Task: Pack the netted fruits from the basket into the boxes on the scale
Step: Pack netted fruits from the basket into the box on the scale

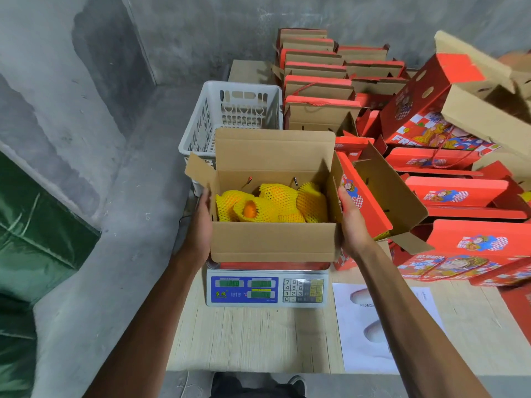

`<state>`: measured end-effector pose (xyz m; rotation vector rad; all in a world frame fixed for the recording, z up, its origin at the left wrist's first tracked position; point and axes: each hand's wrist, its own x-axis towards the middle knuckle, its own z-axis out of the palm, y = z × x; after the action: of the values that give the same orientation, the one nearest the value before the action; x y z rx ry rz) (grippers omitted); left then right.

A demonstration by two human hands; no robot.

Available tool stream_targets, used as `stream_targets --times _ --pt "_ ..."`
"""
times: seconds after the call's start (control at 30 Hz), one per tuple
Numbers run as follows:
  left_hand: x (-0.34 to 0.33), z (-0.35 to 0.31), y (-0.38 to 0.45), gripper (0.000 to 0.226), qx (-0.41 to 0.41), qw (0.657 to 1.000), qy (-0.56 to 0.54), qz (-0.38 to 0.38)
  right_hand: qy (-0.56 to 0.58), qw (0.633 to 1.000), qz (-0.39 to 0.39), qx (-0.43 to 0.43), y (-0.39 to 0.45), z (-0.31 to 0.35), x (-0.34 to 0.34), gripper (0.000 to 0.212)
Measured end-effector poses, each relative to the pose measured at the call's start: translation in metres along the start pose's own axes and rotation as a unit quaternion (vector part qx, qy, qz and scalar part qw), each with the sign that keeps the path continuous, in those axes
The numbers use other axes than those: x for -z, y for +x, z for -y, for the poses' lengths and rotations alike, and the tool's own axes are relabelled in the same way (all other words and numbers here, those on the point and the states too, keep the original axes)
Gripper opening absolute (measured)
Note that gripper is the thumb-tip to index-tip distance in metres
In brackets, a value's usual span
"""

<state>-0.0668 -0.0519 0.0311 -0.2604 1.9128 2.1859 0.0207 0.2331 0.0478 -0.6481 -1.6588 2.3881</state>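
On the scale sits our open box. Our left hand lies flat against its left wall, netted fruits fill the inside, our right hand presses the right wall, fingers straight — the white basket stands behind.

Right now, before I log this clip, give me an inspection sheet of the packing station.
Surface: pale wooden table carrying the scale.
Job's things: open box on the scale, holding netted fruits; white basket behind.
Clutter: red gift boxes stacked at right; printed sheet.
Hands: left hand and right hand flat against the box sides.
Cables: nothing seen.
Surroundings: concrete walls; green tarp.
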Motion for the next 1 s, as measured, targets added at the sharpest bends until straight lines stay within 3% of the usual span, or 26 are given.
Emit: stream_targets --times 0.17,0.3,0.43,0.67,0.7,0.8,1.0 --pt "0.016 0.013 0.010 0.048 0.048 0.998 -0.029 0.036 0.003 0.995 -0.025 -0.097 0.002 -0.010 0.007 0.063" --pt "0.018 0.019 0.010 0.050 0.060 0.997 -0.038 0.045 -0.053 0.980 -0.123 -0.144 -0.002 -0.021 0.015 0.034" --pt "0.020 0.018 0.010 0.054 0.090 0.994 -0.041 0.057 -0.045 0.985 -0.117 -0.120 -0.004 -0.028 0.023 0.042" --pt "0.023 0.013 0.006 0.028 0.068 0.991 -0.051 0.101 0.060 0.989 -0.057 -0.120 -0.001 -0.026 0.026 0.039" --pt "0.023 0.011 0.007 0.032 0.066 0.990 -0.059 0.114 0.072 0.990 -0.038 -0.115 -0.001 -0.024 0.025 0.038" --pt "0.024 0.006 0.009 0.036 0.070 0.991 -0.049 0.100 0.092 0.993 0.004 -0.073 0.003 -0.015 0.022 0.022" --pt "0.015 -0.006 0.005 0.036 0.012 0.995 -0.037 0.089 0.076 0.997 -0.026 -0.015 0.009 -0.015 0.010 0.055"
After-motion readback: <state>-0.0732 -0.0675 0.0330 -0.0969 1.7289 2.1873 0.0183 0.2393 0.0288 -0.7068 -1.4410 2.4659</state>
